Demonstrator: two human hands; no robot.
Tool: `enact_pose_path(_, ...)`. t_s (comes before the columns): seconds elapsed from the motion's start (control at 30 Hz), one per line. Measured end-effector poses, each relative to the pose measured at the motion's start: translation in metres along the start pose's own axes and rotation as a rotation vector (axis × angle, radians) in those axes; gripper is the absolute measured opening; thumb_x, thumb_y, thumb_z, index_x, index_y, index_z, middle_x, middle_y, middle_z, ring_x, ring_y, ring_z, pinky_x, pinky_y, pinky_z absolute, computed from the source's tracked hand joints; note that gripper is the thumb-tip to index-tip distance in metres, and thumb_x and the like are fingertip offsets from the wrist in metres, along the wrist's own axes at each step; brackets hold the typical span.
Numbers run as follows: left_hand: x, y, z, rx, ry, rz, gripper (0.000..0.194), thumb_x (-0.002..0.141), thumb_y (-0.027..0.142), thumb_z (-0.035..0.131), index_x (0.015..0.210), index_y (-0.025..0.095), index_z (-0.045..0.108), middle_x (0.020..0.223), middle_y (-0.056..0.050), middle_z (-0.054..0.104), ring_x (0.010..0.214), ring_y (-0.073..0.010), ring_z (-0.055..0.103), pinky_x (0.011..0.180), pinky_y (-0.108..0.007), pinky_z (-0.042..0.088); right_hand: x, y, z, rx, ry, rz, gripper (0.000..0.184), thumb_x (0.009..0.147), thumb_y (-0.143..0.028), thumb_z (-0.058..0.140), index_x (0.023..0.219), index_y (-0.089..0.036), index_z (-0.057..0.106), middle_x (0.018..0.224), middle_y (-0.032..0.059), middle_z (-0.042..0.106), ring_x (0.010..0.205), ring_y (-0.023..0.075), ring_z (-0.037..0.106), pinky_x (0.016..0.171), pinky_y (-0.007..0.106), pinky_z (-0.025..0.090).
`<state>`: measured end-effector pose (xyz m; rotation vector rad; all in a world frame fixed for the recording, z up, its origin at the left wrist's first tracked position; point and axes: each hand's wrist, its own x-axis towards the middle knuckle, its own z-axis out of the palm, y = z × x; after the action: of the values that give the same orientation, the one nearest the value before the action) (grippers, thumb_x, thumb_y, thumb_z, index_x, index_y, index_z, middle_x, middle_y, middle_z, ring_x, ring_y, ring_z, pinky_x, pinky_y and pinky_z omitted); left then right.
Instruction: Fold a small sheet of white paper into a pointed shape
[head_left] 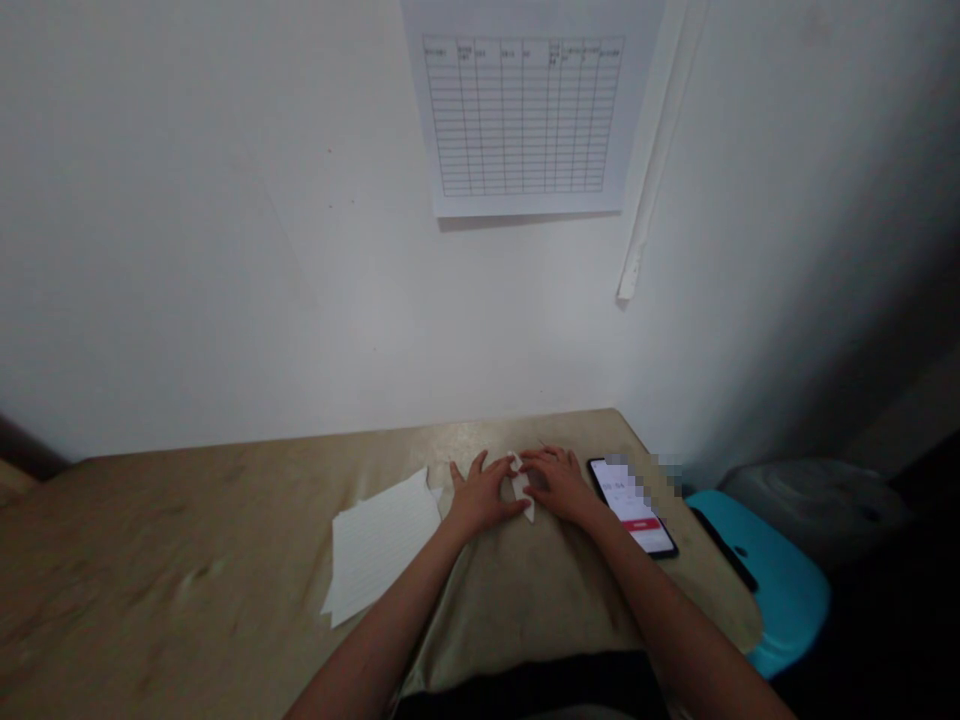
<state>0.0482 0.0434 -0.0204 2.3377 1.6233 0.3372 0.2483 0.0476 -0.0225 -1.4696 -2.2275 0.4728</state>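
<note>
Between my two hands lies a small folded piece of white paper (pixel 523 491), narrow and pointed at its near end, on the brown tabletop. My left hand (pixel 482 497) presses its left edge with thumb and forefinger, the other fingers spread on the table. On the paper's right side, my right hand (pixel 556 484) touches it with thumb and fingertips. Parts of the paper are hidden under the fingers. Left of my left hand is a stack of lined white sheets (pixel 384 548), lying slightly askew.
A phone (pixel 636 510) with a lit screen lies right of my right hand, near the edge of the table (pixel 187 570). Beyond that edge stands a turquoise plastic object (pixel 787 575). The wall behind carries a printed table sheet (pixel 529 120) and a white cable strip (pixel 652 180).
</note>
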Motion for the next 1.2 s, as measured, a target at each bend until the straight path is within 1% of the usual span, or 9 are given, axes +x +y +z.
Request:
enact_pose_path(0.07,0.000,0.000,0.000,0.007,-0.023,-0.003,0.088,0.073,0.069,0.065,0.149,0.035,0.038,0.154,-0.006,0.048,0.152,-0.0407,0.016,0.110,-0.082,-0.006,-0.001,0.001,-0.001,0.000,-0.011,0.001,0.039,0.084,-0.027,0.067,0.123,-0.032,0.065,0.146,0.0028,0.054,0.141,0.0274,0.035,0.116,0.055,0.016)
enact_pose_path(0.17,-0.002,0.000,-0.001,0.018,-0.053,0.006,0.097,0.070,0.073,0.065,0.153,0.035,0.031,0.156,-0.006,0.046,0.153,-0.0407,0.013,0.111,-0.081,-0.007,-0.004,0.001,-0.002,-0.005,-0.023,-0.008,0.043,0.082,-0.028,0.070,0.124,-0.032,0.064,0.147,0.0024,0.053,0.141,0.0268,0.034,0.116,0.053,0.019)
enact_pose_path(0.37,-0.005,0.002,-0.002,0.032,-0.088,0.023,0.108,0.065,0.077,0.065,0.156,0.033,0.026,0.159,-0.007,0.040,0.154,-0.0414,0.010,0.111,-0.080,-0.011,-0.007,-0.001,-0.008,-0.025,-0.093,-0.018,0.048,0.079,-0.031,0.073,0.126,-0.033,0.062,0.152,0.0013,0.046,0.144,0.0285,0.030,0.118,0.055,0.017)
enact_pose_path(0.53,-0.006,0.002,-0.005,0.068,-0.133,0.030,0.118,0.063,0.083,0.063,0.158,0.031,0.017,0.160,-0.007,0.038,0.154,-0.0416,0.006,0.113,-0.079,-0.010,-0.010,0.000,-0.012,-0.016,-0.152,-0.011,0.055,0.078,-0.035,0.073,0.130,-0.032,0.058,0.156,0.0022,0.042,0.146,0.0305,0.026,0.119,0.058,0.014)
enact_pose_path(0.67,-0.006,0.001,-0.010,0.032,-0.171,0.050,0.120,0.060,0.084,0.065,0.158,0.033,0.017,0.159,-0.006,0.040,0.154,-0.0401,0.007,0.115,-0.077,-0.008,-0.014,0.003,-0.012,0.007,-0.167,-0.024,0.058,0.076,-0.036,0.074,0.131,-0.031,0.057,0.157,0.0025,0.040,0.148,0.0306,0.023,0.120,0.058,0.012)
enact_pose_path(0.83,-0.006,-0.003,-0.013,0.010,-0.168,0.053,0.124,0.060,0.083,0.067,0.159,0.032,0.015,0.156,-0.006,0.046,0.155,-0.0381,0.009,0.118,-0.073,-0.005,-0.016,0.008,-0.010,0.035,-0.158,-0.045,0.062,0.071,-0.039,0.079,0.129,-0.030,0.059,0.156,0.0028,0.041,0.149,0.0324,0.023,0.121,0.057,0.012)
enact_pose_path(0.97,-0.004,-0.011,-0.013,-0.006,-0.158,0.071,0.115,0.065,0.080,0.067,0.158,0.034,0.019,0.155,-0.003,0.048,0.155,-0.0352,0.012,0.121,-0.070,-0.001,-0.019,0.010,-0.009,0.078,-0.140,-0.051,0.067,0.068,-0.043,0.081,0.129,-0.029,0.059,0.154,0.0044,0.044,0.148,0.0332,0.024,0.121,0.057,0.013)
enact_pose_path(1.13,-0.001,-0.019,-0.008,-0.029,-0.098,0.076,0.083,0.082,0.069,0.058,0.155,0.038,0.030,0.149,0.002,0.055,0.154,-0.0312,0.019,0.122,-0.068,0.005,-0.020,0.011,-0.009,0.107,-0.131,-0.064,0.074,0.063,-0.047,0.085,0.130,-0.030,0.059,0.150,0.0044,0.050,0.145,0.0339,0.030,0.121,0.058,0.012)
enact_pose_path(1.2,0.000,-0.018,-0.006,-0.034,-0.061,0.065,0.070,0.087,0.063,0.056,0.150,0.040,0.038,0.147,0.003,0.056,0.152,-0.0309,0.023,0.121,-0.068,0.008,-0.018,0.012,-0.008,0.110,-0.124,-0.088,0.068,0.066,-0.049,0.084,0.128,-0.031,0.062,0.148,0.0039,0.051,0.143,0.0331,0.032,0.120,0.057,0.016)
